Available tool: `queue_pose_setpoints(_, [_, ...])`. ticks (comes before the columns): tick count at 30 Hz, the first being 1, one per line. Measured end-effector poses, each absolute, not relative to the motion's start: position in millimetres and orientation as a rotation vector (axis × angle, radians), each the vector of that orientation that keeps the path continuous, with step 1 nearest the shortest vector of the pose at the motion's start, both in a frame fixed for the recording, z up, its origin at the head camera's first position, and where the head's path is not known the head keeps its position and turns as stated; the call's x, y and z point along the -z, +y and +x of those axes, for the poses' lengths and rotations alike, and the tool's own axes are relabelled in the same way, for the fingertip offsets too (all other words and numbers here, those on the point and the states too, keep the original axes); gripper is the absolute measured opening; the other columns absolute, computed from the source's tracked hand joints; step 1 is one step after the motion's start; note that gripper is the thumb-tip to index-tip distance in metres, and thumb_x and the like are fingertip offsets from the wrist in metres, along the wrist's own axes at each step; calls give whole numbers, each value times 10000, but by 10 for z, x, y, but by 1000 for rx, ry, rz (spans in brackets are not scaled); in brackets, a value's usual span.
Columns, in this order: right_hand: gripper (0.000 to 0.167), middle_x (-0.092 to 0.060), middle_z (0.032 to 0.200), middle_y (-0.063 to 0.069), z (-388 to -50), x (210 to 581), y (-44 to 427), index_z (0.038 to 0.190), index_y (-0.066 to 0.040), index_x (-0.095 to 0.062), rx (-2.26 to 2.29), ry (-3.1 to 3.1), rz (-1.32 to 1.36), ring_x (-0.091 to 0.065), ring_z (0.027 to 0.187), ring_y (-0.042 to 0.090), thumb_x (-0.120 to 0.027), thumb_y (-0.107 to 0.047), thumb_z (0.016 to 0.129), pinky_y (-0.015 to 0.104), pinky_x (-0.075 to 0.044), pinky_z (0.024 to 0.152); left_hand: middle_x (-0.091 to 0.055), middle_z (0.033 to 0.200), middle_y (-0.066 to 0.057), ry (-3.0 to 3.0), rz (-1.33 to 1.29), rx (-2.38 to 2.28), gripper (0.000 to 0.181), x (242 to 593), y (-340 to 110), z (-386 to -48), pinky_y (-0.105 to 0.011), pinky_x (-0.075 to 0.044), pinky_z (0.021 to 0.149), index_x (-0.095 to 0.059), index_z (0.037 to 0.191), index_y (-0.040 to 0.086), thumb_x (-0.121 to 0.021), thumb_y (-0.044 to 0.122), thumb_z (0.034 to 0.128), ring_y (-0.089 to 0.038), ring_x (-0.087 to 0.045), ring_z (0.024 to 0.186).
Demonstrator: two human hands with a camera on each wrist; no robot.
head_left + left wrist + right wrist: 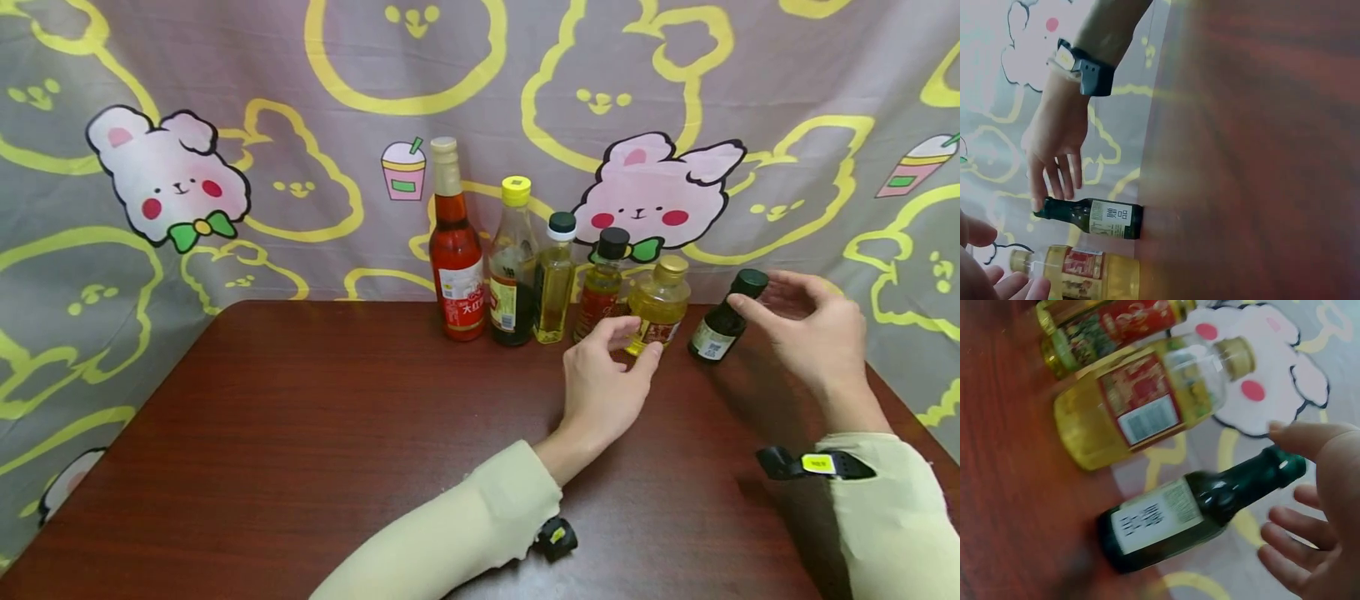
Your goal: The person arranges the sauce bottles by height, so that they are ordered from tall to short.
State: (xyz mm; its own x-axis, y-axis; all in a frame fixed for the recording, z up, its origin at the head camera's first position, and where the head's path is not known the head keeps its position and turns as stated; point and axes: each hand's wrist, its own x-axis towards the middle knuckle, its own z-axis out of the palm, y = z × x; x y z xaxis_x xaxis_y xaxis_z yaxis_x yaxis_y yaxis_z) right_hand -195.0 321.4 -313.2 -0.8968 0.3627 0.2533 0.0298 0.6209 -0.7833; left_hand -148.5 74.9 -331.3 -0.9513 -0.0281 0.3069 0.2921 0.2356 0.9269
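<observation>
In the head view a small dark bottle with a green cap [717, 329] stands at the right end of a row of bottles. My right hand [821, 333] is at its neck, thumb beside the cap. From the right wrist, the thumb [1310, 437] lies near the dark bottle's neck [1244, 481], with the other fingers spread apart behind it. My left hand [607, 383] reaches in front of the squat yellow oil bottle [660, 304], thumb and fingers apart. The left wrist view shows the left fingers [1013, 287] beside that bottle's neck; contact there cannot be told.
Left of the oil bottle stand a black-capped bottle with a red label [600, 287], a slim oil bottle [555, 283], a yellow-capped dark sauce bottle [513, 275] and a tall red bottle [457, 258]. A patterned curtain [285, 150] hangs behind the brown table [322, 417].
</observation>
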Motion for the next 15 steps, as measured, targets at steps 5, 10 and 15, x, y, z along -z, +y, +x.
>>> queue_pose_setpoints(5, [558, -561, 1025, -366, -1869, 2981, 3111, 1420, -215, -667, -1173, -2242, -396, -575, 905, -179, -816, -405, 917, 20, -492, 891, -796, 1205, 11, -2390, -376, 1667, 308, 3307, 391, -1291, -187, -586, 798, -749, 1263, 198, -786, 268, 965, -63, -736, 986])
queue_pose_setpoints(10, [537, -678, 1121, -253, -1808, 2898, 2949, 1389, -208, -698, -1028, -2220, -282, -565, 996, -194, -829, -398, 905, 53, -488, 983, -752, 1330, 42, -2537, -494, 1379, 363, 3286, -17, -1193, -300, -575, 964, -724, 1320, 232, -763, 320, 970, -136, -731, 1142])
queue_pose_setpoints(15, [615, -698, 1411, 127, -1741, 2859, 2800, 1455, -133, -648, -807, -2268, -6, -645, 1254, 153, -841, -319, 901, 51, -400, 939, -645, 1506, 0, -2624, -526, 1164, 489, 3271, -418, -1192, -504, -498, 1140, -671, 1413, 210, -759, 376, 961, -232, -607, 1404])
